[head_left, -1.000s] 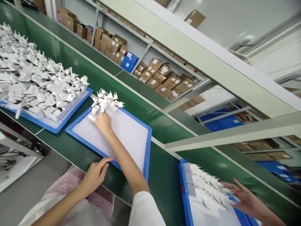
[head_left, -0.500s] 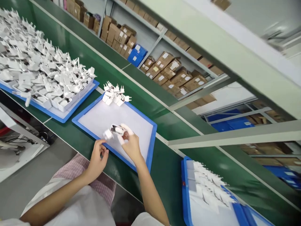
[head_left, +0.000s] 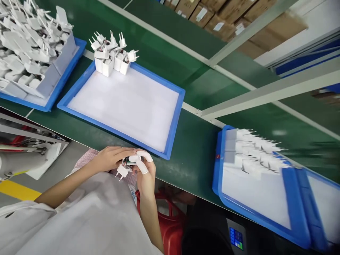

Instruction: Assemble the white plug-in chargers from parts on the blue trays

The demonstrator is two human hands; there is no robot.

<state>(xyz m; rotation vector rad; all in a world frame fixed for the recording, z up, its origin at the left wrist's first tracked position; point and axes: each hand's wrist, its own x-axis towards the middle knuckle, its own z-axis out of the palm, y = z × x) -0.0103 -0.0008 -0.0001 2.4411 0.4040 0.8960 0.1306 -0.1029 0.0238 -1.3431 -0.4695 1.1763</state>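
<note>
Close to my body, at the bench's front edge, both hands are on an opened white power adapter (head_left: pixel 123 171). Its two-pin plug part hangs loose, pins pointing down, and a bit of circuit board and dark wire shows in the housing. White finger cots cover the thumb and index finger of my right hand (head_left: pixel 146 177), which pinches the housing from the right. Fingers of my left hand (head_left: pixel 113 158) are closed over its left side; the left thumb is hidden. Beyond the hands lies a blue-rimmed tray (head_left: pixel 119 136) with several similar adapters (head_left: pixel 113 56) grouped at its far left corner.
On the left, another blue tray (head_left: pixel 57 92) bears white boxes heaped with adapters. To the right, a blue tray (head_left: pixel 256 207) holds rows of white pieces. A metal beam (head_left: pixel 265 94) slants above the bench. A red stool (head_left: pixel 171 230) stands below.
The adapter has come from above the tray down to my body at the bench edge. My left hand, apart from it before, now grips it too. The camera view has shifted and tilted downward.
</note>
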